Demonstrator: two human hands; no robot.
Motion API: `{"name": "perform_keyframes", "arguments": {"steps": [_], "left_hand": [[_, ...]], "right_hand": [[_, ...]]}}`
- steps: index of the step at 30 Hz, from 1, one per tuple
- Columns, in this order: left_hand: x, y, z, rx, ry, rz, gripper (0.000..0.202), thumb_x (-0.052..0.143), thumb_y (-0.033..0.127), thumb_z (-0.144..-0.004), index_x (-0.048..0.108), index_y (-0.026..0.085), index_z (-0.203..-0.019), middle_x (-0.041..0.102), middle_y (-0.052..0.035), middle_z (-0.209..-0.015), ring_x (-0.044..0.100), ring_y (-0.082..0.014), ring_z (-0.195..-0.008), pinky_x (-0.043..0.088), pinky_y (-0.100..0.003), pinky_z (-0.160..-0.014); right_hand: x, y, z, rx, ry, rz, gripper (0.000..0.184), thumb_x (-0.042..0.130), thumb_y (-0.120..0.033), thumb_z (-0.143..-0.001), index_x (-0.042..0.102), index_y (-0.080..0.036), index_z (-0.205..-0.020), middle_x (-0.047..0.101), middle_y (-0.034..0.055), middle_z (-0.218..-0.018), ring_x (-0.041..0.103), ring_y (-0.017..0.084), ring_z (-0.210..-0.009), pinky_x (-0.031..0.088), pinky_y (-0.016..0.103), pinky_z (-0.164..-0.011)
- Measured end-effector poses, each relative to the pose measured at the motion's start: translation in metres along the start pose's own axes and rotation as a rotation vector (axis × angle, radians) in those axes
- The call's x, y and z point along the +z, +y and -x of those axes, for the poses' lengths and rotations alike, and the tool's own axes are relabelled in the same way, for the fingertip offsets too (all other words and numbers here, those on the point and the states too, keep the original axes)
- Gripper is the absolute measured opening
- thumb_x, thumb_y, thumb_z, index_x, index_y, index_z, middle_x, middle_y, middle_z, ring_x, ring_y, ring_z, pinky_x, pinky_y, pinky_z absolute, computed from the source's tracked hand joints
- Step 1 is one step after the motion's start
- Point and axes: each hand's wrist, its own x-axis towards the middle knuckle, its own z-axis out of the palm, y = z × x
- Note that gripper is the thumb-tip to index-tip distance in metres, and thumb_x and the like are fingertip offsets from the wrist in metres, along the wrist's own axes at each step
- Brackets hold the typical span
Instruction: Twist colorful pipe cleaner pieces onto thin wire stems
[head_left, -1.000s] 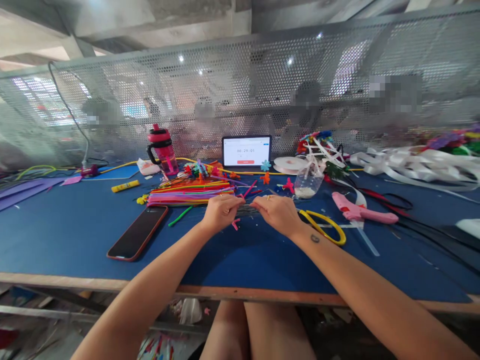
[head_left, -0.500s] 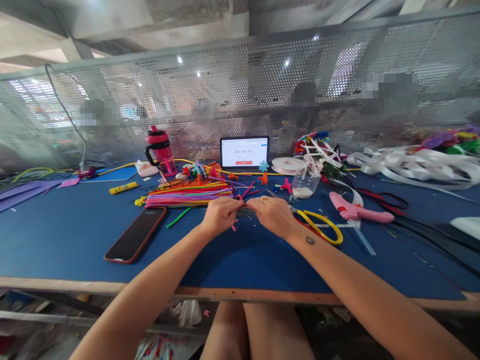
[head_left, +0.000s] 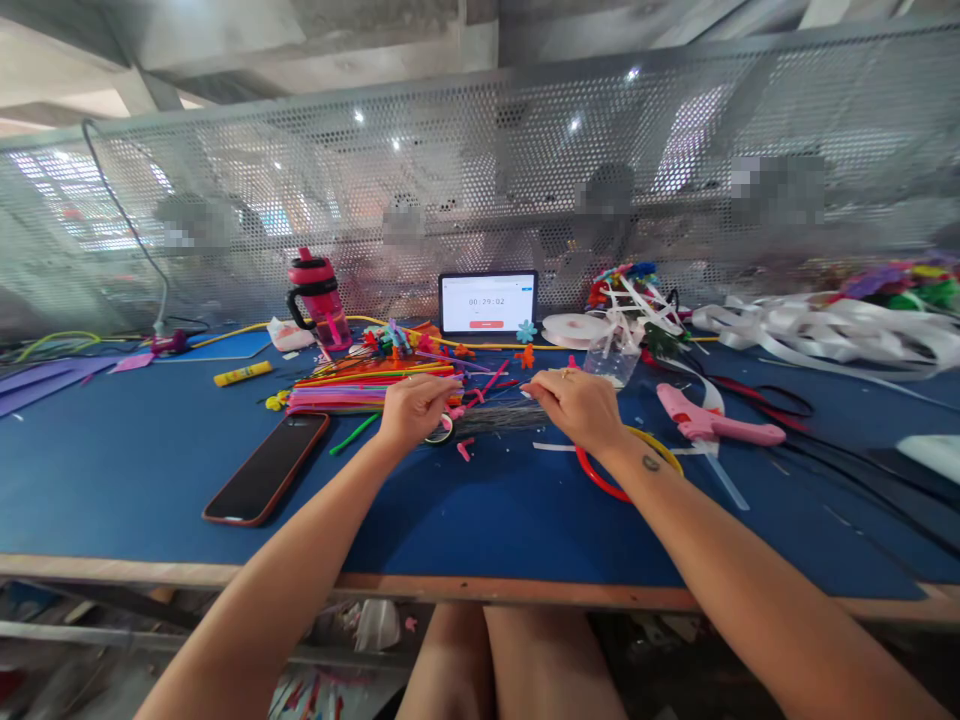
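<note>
My left hand [head_left: 416, 412] is closed above the blue table, beside the ends of a bundle of coloured pipe cleaners [head_left: 337, 396]. My right hand [head_left: 577, 408] is pinched shut, apart from the left. What either hand holds, if anything, is too small or hidden to name. Between them lie a pink twisted pipe cleaner [head_left: 480, 398], thin grey wires [head_left: 502, 417] and a short pink piece [head_left: 466, 450]. A small dark-rimmed ring [head_left: 442, 430] shows beside my left hand. Under my right wrist are red and yellow scissor-like handles [head_left: 604, 480].
A phone [head_left: 268, 470] lies left, near a glue stick [head_left: 244, 374] and a pink bottle [head_left: 321, 305]. A tablet [head_left: 488, 304] stands at the back. To the right are a pink glue gun [head_left: 716, 420], white ribbon [head_left: 840, 335] and a clear plastic cup [head_left: 609, 362].
My hands, which were together at the fingertips, have moved apart, left hand leftward and right hand rightward. The pink pipe cleaner and grey wires between them now show more fully.
</note>
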Motion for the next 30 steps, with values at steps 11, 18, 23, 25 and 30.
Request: {"name": "perform_keyframes", "arguments": {"steps": [11, 18, 23, 25, 30], "left_hand": [[-0.002, -0.002, -0.001, -0.048, -0.008, 0.013, 0.018, 0.054, 0.015, -0.079, 0.07, 0.021, -0.084, 0.072, -0.0002, -0.081, 0.067, -0.0116, -0.075, 0.053, -0.02, -0.07], [-0.006, -0.006, -0.002, -0.107, -0.001, -0.006, 0.015, 0.056, 0.016, -0.079, 0.07, 0.02, -0.082, 0.072, -0.0009, -0.08, 0.067, -0.0125, -0.075, 0.053, -0.021, -0.071], [-0.006, -0.008, -0.003, -0.121, -0.005, 0.0, 0.014, 0.057, 0.019, -0.079, 0.07, 0.019, -0.083, 0.072, -0.0011, -0.08, 0.067, -0.0127, -0.074, 0.053, -0.021, -0.071], [-0.006, -0.008, -0.003, -0.129, -0.013, 0.0, 0.014, 0.056, 0.018, -0.079, 0.07, 0.02, -0.082, 0.072, -0.001, -0.08, 0.067, -0.0125, -0.074, 0.053, -0.021, -0.07], [-0.001, -0.006, 0.0, -0.106, -0.015, 0.016, 0.016, 0.055, 0.015, -0.078, 0.07, 0.021, -0.083, 0.072, -0.0006, -0.08, 0.067, -0.0118, -0.073, 0.053, -0.021, -0.069]], "right_hand": [[0.0, 0.005, -0.003, -0.075, 0.017, -0.068, 0.04, 0.034, -0.047, -0.09, 0.064, -0.022, -0.085, 0.061, 0.0026, -0.062, 0.055, 0.016, -0.07, 0.031, 0.025, -0.057], [0.0, 0.015, -0.002, -0.061, 0.036, 0.021, 0.04, 0.034, -0.043, -0.091, 0.061, -0.021, -0.073, 0.056, 0.0013, -0.057, 0.051, 0.015, -0.063, 0.032, 0.026, -0.06], [0.0, 0.014, -0.001, -0.063, 0.063, 0.024, 0.041, 0.034, -0.043, -0.091, 0.062, -0.021, -0.069, 0.053, 0.001, -0.054, 0.05, 0.014, -0.059, 0.032, 0.025, -0.058], [0.0, 0.014, -0.001, -0.067, 0.056, -0.003, 0.04, 0.034, -0.042, -0.091, 0.063, -0.022, -0.072, 0.056, 0.0014, -0.057, 0.052, 0.014, -0.062, 0.033, 0.025, -0.06], [-0.001, 0.008, -0.003, -0.067, 0.033, -0.059, 0.034, 0.037, -0.045, -0.09, 0.062, -0.022, -0.093, 0.065, 0.0032, -0.073, 0.055, 0.017, -0.076, 0.035, 0.026, -0.064]]}}
